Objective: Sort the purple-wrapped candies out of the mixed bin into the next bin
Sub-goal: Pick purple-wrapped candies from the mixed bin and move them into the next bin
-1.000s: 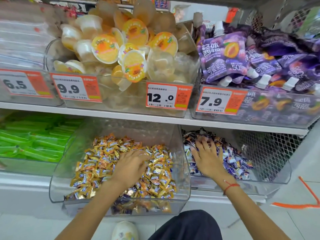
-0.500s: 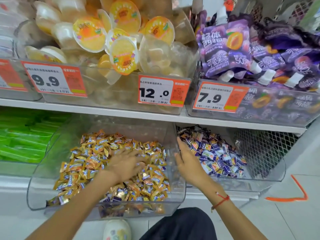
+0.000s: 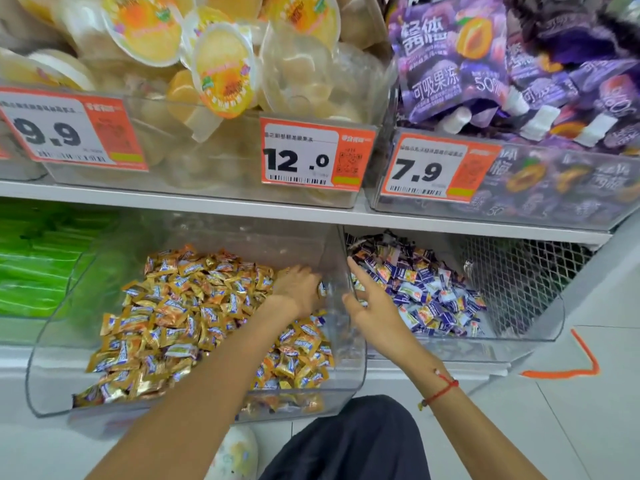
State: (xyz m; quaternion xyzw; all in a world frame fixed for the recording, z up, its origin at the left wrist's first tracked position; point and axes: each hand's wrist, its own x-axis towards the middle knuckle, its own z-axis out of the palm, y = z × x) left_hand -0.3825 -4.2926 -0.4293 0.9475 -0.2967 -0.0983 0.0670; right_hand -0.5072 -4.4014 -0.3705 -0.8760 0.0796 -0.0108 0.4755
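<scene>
The mixed bin [image 3: 52, 344] is a clear plastic tub on the lower shelf, full of gold and orange candies [image 3: 180, 306] with a few purple ones among them. My left hand [image 3: 296, 289] is inside it against the right wall, fingers curled down, pinching a small purple-wrapped candy [image 3: 322, 289] at its fingertips. The neighbouring clear bin [image 3: 540, 330] holds purple-and-white candies [image 3: 429, 292]. My right hand [image 3: 372, 306] hovers over that bin's left edge, just across the dividing wall, with the index finger straight and nothing in it.
Above, a white shelf [image 3: 207, 202] carries tubs of jelly cups [image 3: 221, 71] and purple pouches [image 3: 485, 64] with price tags. Green packs [image 3: 38, 258] fill the bin at left. Wire mesh [image 3: 519, 271] closes the right side. My knee [image 3: 353, 441] is below.
My right hand drew back from the purple pile to the bin's left edge. My left hand slid right across the mixed candies to the dividing wall. The camera moved closer.
</scene>
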